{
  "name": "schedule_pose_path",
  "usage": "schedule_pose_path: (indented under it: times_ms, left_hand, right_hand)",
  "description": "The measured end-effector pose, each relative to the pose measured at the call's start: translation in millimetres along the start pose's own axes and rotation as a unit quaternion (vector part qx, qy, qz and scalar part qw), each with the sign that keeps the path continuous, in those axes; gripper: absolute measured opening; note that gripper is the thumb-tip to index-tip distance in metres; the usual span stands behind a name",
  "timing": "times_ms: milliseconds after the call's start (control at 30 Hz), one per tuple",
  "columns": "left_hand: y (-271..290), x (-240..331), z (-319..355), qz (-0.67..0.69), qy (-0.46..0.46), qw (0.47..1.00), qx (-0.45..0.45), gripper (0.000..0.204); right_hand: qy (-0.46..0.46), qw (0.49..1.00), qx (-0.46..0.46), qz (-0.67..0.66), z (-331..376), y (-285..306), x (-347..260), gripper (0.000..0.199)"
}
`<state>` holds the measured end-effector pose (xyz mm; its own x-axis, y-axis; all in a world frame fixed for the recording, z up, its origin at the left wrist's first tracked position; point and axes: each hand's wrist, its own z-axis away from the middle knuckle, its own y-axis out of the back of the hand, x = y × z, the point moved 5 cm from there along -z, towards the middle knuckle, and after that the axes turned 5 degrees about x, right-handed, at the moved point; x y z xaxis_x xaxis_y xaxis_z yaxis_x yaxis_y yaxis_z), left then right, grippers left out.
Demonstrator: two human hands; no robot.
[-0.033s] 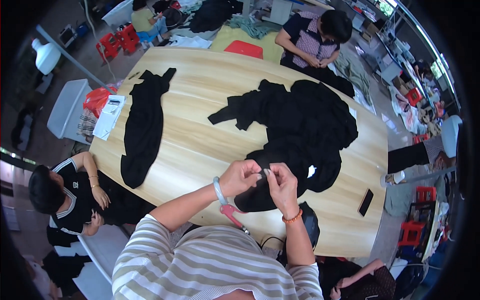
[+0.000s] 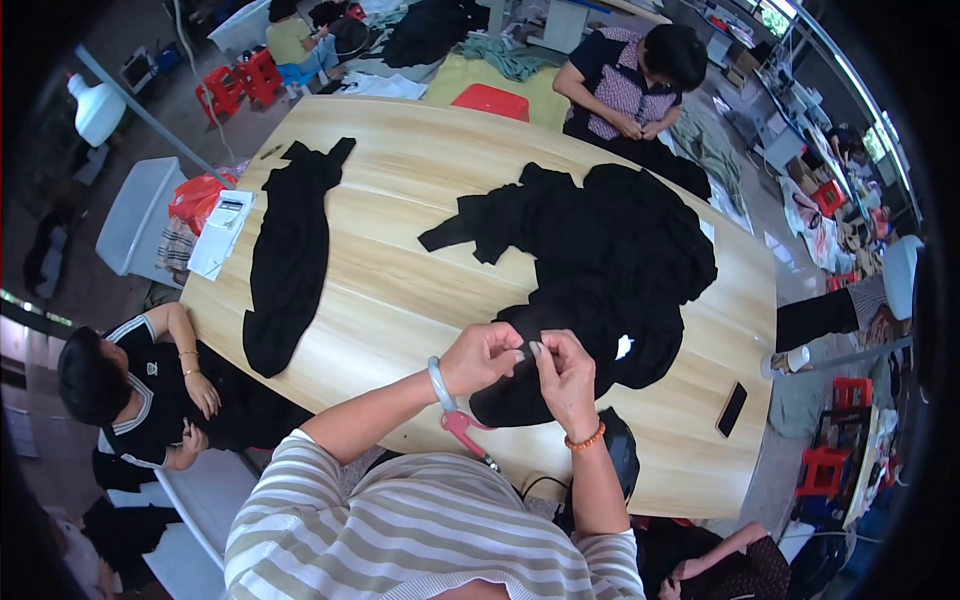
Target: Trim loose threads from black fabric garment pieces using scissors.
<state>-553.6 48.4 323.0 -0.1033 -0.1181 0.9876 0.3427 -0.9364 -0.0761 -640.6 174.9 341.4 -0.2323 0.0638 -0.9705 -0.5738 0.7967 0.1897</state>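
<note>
Nothing moved: black garment (image 2: pixel 600 290) edge stays pinched between fingers (image 2: pixel 528 350) of both hands.

Lying flat near the table's (image 2: pixel 400 300) left edge: a long black garment (image 2: pixel 290 255); resting near its right edge: a dark phone (image 2: pixel 731 409).

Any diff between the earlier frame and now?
No visible change. The left hand and right hand pinch the black garment at the same spot as before. The long black piece, red-handled scissors and phone lie on the wooden table where they were.
</note>
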Motion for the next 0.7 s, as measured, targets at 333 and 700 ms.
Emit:
schedule_pose_path:
  times_ms: [333, 700]
  left_hand:
    - [5.0, -24.6, -1.9, 0.031, 0.023, 0.999, 0.02, 0.004]
    - [13.1, -11.7, 4.6, -0.044, -0.007, 0.997, 0.055, 0.011]
  right_hand:
    - [0.056, 0.996, -0.07, 0.01, 0.1, 0.0, -10.2, 0.007]
    - [0.184, 0.965, -0.109, 0.154, -5.6, -0.8, -24.2, 0.016]
